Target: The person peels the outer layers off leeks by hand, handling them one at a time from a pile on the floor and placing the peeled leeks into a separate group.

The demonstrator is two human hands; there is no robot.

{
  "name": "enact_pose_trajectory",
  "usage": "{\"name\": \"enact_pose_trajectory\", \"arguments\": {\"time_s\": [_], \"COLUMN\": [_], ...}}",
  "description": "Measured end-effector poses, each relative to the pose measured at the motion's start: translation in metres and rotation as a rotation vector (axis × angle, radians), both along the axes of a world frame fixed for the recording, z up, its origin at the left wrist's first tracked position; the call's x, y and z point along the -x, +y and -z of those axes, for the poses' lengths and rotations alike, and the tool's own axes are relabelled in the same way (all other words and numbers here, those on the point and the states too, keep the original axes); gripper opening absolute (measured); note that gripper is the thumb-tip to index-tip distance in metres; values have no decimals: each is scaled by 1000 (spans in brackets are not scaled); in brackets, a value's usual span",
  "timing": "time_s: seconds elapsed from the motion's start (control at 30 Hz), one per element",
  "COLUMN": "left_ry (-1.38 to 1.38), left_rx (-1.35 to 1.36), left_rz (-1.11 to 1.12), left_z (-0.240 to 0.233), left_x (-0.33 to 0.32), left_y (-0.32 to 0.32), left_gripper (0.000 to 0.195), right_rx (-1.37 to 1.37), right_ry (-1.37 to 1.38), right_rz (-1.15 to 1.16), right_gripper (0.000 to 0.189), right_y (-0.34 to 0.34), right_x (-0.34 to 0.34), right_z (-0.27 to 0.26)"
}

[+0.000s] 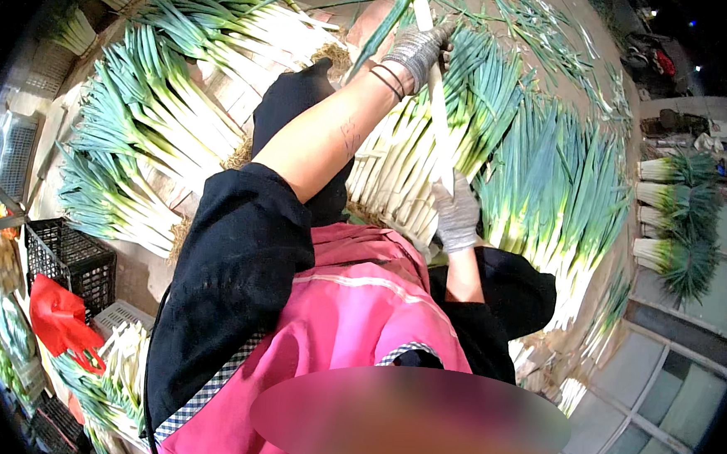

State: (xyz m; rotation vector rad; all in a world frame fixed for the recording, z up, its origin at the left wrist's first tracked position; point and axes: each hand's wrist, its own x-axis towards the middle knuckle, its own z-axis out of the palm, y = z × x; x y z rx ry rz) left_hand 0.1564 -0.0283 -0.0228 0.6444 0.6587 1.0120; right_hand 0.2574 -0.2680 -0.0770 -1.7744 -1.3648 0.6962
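Both of my hands wear grey knit gloves. My left hand [418, 52] is wrapped around the upper white shaft of a long green onion [437, 107], with two dark bands at the wrist. Its leaves [385, 32] bend away above that hand. At the pale lower end of the same stalk, my right hand [456, 214] is closed, its fingertips partly hidden and slightly blurred. Beneath the stalk lies a row of green onions [395, 160], white ends towards me. Close to my right hand is another thick pile of green onions [557, 176].
More onion piles [152, 108] lie on the left, their roots towards me. Loose leaf trimmings [550, 32] litter the floor ahead. A black plastic crate [71, 259] and a red bag [64, 318] sit at lower left. Tied bundles [677, 209] line the far right beside framed panels [630, 362].
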Motion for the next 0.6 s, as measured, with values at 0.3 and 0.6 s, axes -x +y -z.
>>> {"name": "enact_pose_trajectory", "arguments": {"time_s": [0.3,0.6], "left_ry": [4,119], "left_rx": [81,132], "left_rz": [-91,31], "left_z": [-4,43], "left_x": [49,55], "left_y": [40,105], "left_gripper": [31,44], "right_rx": [170,158], "right_ry": [693,781], "right_rz": [-38,61], "right_gripper": [25,27], "right_y": [-78,-150], "right_x": [-15,-42], "right_z": [-17,-48]}}
